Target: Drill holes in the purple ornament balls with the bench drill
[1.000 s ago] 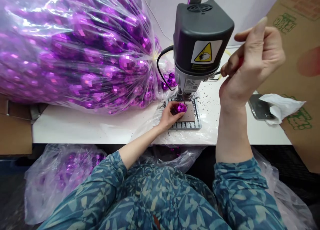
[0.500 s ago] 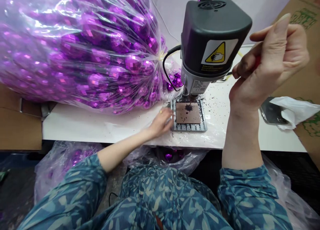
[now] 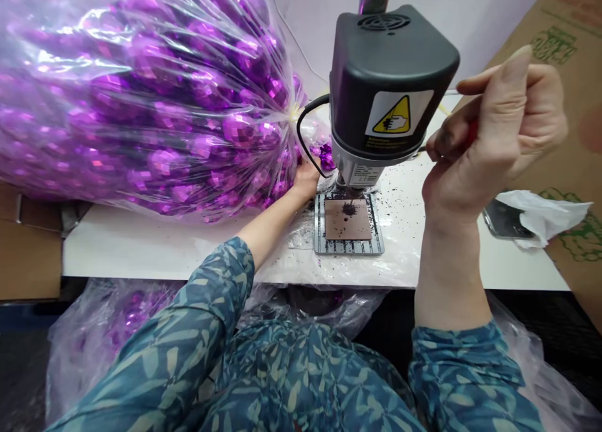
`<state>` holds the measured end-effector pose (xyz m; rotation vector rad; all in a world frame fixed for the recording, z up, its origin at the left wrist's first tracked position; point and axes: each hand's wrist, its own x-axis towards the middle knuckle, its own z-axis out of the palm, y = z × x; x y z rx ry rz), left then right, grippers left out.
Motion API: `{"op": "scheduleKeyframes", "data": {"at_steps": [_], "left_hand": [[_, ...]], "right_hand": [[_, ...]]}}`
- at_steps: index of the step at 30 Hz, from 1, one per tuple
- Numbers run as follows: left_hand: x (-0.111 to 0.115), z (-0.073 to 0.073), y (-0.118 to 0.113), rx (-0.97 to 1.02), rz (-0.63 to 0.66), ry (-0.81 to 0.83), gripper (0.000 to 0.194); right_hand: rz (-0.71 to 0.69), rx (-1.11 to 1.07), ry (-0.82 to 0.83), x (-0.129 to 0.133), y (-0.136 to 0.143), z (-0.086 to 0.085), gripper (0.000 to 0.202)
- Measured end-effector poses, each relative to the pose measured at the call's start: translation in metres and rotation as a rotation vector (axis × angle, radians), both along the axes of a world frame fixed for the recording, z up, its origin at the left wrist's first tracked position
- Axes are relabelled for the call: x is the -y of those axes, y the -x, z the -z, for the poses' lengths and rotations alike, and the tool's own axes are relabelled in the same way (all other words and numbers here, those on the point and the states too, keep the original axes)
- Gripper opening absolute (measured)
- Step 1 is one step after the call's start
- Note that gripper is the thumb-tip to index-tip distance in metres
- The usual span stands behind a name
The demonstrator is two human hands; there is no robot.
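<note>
A black and grey drill press point(image 3: 392, 62) stands over a ridged metal base plate point(image 3: 348, 249). On that plate lies a brown square board point(image 3: 348, 228) with a small hole and dark shavings. My right hand point(image 3: 493, 118) is closed round a red handle point(image 3: 471, 133) at the machine's right side. My left hand point(image 3: 308, 176) reaches behind the plate's left corner, beside small purple faceted ornaments point(image 3: 326, 157); its fingers are mostly hidden by the cable and the bag's edge.
A big clear bag of purple balls point(image 3: 155, 106) covers the table's left. A black cable point(image 3: 301, 128) loops left of the machine. On the right are a phone point(image 3: 508, 221), white tissue point(image 3: 548, 216) and a cardboard box point(image 3: 559, 125). Shavings dot the white table point(image 3: 188, 253).
My left hand has moved from the board's left edge back to the ornaments behind it. My right hand stays on the handle. The view has shifted slightly.
</note>
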<state>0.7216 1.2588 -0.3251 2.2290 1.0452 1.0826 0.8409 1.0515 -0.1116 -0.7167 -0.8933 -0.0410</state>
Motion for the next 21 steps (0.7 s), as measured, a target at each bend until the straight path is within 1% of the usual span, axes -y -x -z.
{"op": "scheduleKeyframes", "data": {"at_steps": [2,4,6,8,10,12,15,17,18,21], "left_hand": [[0.011,-0.003,0.008,-0.148,-0.044,-0.005,0.019],[0.028,-0.008,0.021,-0.248,-0.052,-0.025,0.032],[0.049,-0.013,0.037,-0.279,-0.013,-0.076,0.043],[0.073,-0.017,0.056,-0.289,0.037,-0.134,0.049],[0.098,-0.021,0.073,-0.258,0.101,-0.151,0.054],[0.121,-0.024,0.083,-0.172,0.191,-0.084,0.057],[0.146,-0.027,0.084,-0.015,0.359,0.118,0.053],[0.152,-0.027,0.078,0.065,0.433,0.251,0.051],[0.152,-0.027,0.074,0.097,0.449,0.309,0.052],[0.147,-0.026,0.066,0.165,0.425,0.446,0.057]], "right_hand": [[-0.001,-0.002,-0.006,0.000,0.000,0.001,0.045],[-0.009,0.000,-0.003,0.000,0.001,0.001,0.044],[-0.020,-0.003,-0.012,0.001,0.001,0.000,0.043],[-0.027,-0.007,-0.020,0.001,0.002,0.000,0.044],[-0.023,-0.012,-0.034,0.001,0.003,-0.001,0.044],[-0.032,-0.023,-0.035,0.001,0.003,-0.002,0.044],[-0.044,-0.036,-0.053,0.000,0.003,-0.002,0.043],[-0.043,-0.033,-0.073,-0.001,0.003,-0.001,0.042],[-0.044,-0.033,-0.072,-0.001,0.004,-0.001,0.042],[-0.046,-0.037,-0.051,0.000,0.004,-0.001,0.045]]}}
